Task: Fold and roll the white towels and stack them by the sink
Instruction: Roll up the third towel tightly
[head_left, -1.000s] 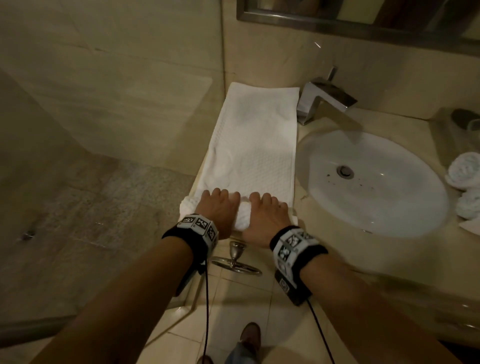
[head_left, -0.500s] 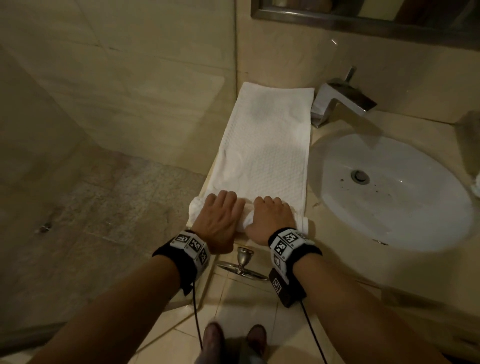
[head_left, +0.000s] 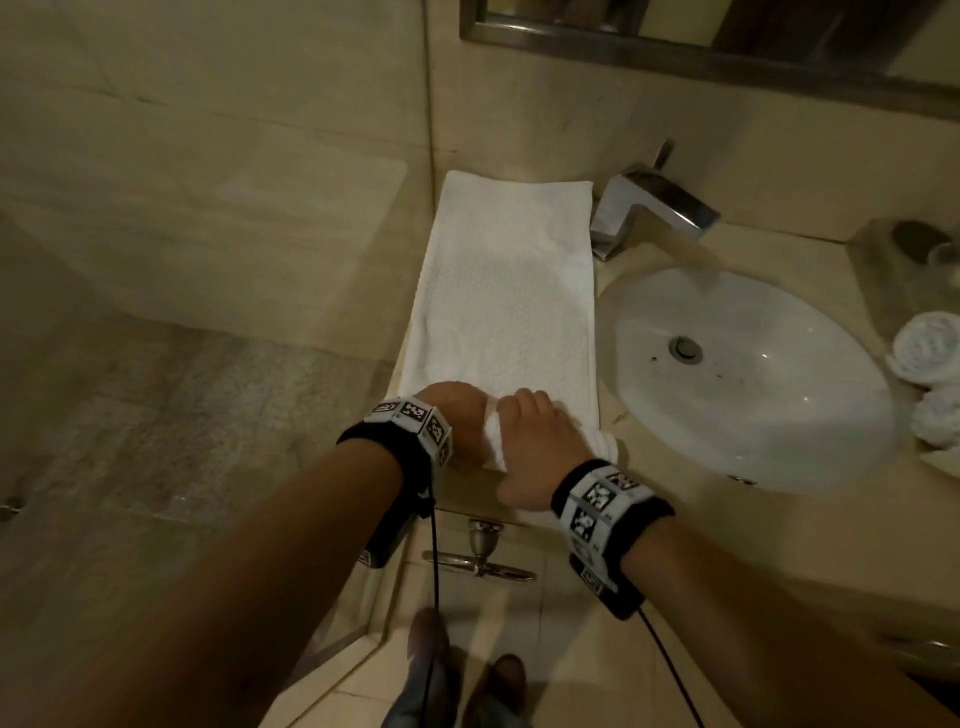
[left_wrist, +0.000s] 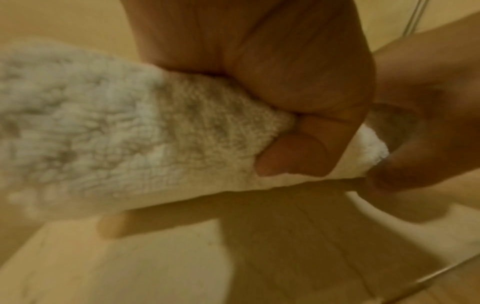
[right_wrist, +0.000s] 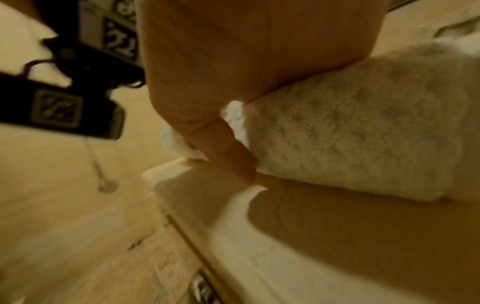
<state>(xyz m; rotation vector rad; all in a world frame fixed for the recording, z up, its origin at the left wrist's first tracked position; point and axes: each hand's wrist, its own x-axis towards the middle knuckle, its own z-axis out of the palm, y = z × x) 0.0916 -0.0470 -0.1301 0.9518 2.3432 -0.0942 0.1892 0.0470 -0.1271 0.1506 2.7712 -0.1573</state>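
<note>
Both hands, left hand (head_left: 457, 415) and right hand (head_left: 535, 441), apparently grip towel (head_left: 509, 312)'s rolled near end.

A chrome faucet (head_left: 652, 208) stands at the far rim of the surface (head_left: 810, 525). A mirror (head_left: 727, 47) hangs above; a metal handle (head_left: 480, 556) shows below.

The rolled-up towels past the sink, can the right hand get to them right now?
Probably not yet: the right hand grips the towel being rolled, and the sink lies between it and the rolled towels.
</note>
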